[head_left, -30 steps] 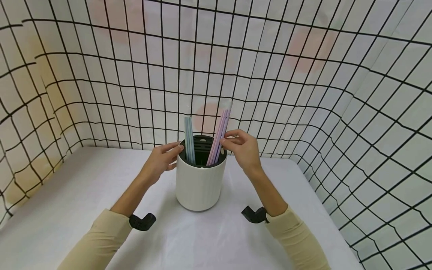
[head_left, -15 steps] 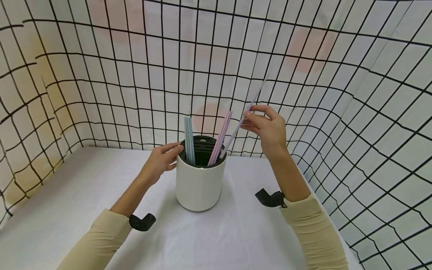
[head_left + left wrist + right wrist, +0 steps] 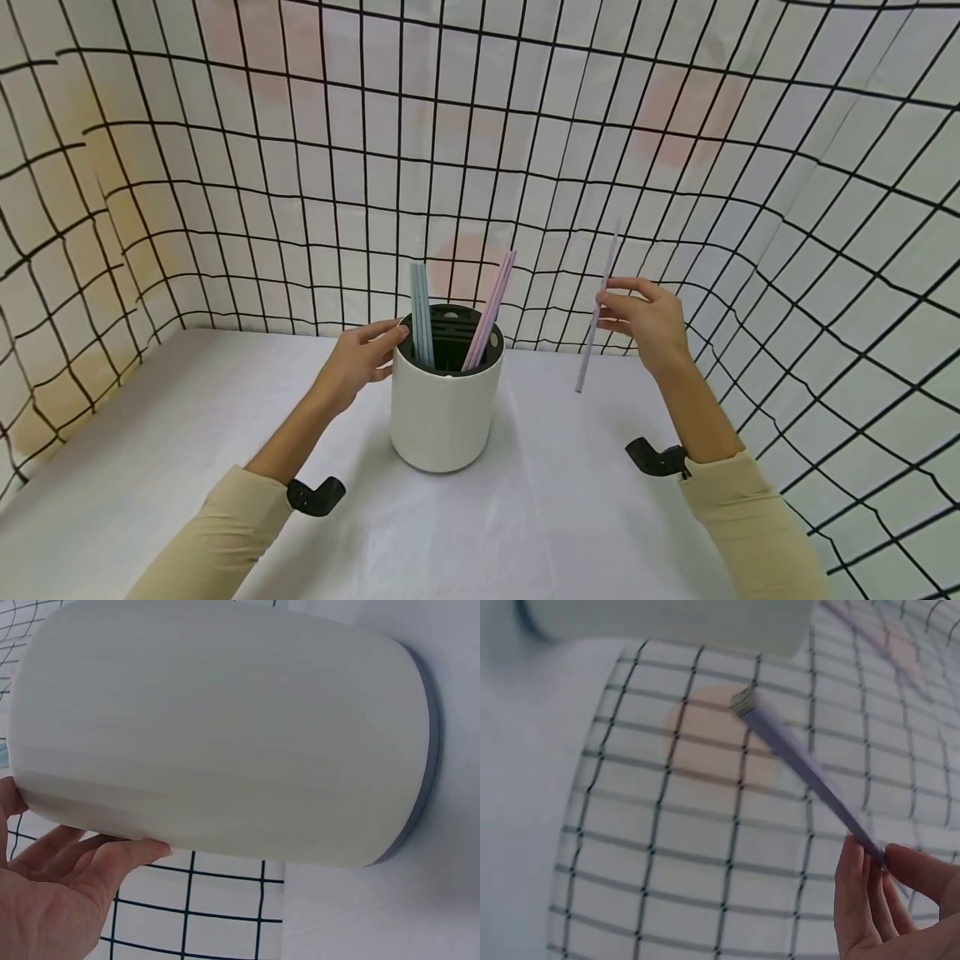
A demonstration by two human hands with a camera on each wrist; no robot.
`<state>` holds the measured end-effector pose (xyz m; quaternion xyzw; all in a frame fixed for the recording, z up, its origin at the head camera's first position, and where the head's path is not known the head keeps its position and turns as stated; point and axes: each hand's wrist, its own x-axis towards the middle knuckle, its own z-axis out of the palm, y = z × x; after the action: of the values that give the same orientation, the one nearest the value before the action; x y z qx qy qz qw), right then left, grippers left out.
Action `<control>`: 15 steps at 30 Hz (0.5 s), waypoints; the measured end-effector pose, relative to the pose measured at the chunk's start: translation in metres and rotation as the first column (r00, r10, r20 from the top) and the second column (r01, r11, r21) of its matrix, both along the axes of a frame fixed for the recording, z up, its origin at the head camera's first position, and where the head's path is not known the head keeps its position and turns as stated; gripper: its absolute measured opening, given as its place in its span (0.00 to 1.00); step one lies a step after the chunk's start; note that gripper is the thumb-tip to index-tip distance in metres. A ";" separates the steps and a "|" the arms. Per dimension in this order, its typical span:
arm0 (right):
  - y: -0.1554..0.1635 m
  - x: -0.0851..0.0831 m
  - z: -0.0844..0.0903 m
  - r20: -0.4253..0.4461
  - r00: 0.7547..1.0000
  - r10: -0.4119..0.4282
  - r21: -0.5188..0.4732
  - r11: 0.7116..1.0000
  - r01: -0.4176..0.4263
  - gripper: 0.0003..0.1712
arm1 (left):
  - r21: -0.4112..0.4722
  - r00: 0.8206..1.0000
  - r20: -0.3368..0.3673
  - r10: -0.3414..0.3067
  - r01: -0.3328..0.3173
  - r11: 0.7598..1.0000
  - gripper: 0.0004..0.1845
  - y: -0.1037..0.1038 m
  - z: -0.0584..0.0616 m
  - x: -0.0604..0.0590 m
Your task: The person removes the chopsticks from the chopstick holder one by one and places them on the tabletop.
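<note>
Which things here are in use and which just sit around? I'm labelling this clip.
In use: lilac straw pinched by right hand; white holder steadied by left hand.
Idle: blue straws, pink straws, grid backdrop.

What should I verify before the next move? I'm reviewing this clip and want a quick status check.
1. Right hand has a pinch grip on the lilac straw: ok.
2. Lilac straw fully clear of the white holder: ok.
3. Left hand steadies the holder at its rim: ok.
4. Holder upright on the table: ok.
5. Blue straws and pink straws seated inside: ok.
6. Landing spot for the straw: cannot tell.
</note>
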<state>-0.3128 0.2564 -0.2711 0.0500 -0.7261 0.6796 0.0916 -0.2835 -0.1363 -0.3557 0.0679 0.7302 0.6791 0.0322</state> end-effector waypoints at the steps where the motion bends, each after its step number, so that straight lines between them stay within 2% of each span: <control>1: 0.008 -0.001 -0.006 0.022 1.000 -0.003 0.018 1.000 0.003 0.21 | -0.001 1.000 0.002 0.002 -0.002 1.000 0.33 0.000 0.000 0.000; 6: 0.051 -0.008 -0.039 0.121 0.992 -0.042 0.171 0.985 0.021 0.23 | -0.007 1.000 0.002 0.006 -0.006 1.000 0.33 0.001 -0.001 -0.001; 11: 0.086 -0.011 -0.072 0.208 0.974 -0.096 0.322 0.946 0.024 0.29 | -0.003 1.000 -0.001 0.011 -0.011 1.000 0.32 0.001 0.000 0.000; 15: 0.108 -0.008 -0.096 0.277 0.954 -0.110 0.394 0.919 -0.008 0.31 | 0.003 1.000 0.002 0.016 -0.016 1.000 0.32 0.002 0.000 0.000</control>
<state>-0.3210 0.3647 -0.3675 -0.0534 -0.8535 0.5182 -0.0112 -0.2833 -0.1345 -0.3556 0.0614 0.7298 0.6803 0.0273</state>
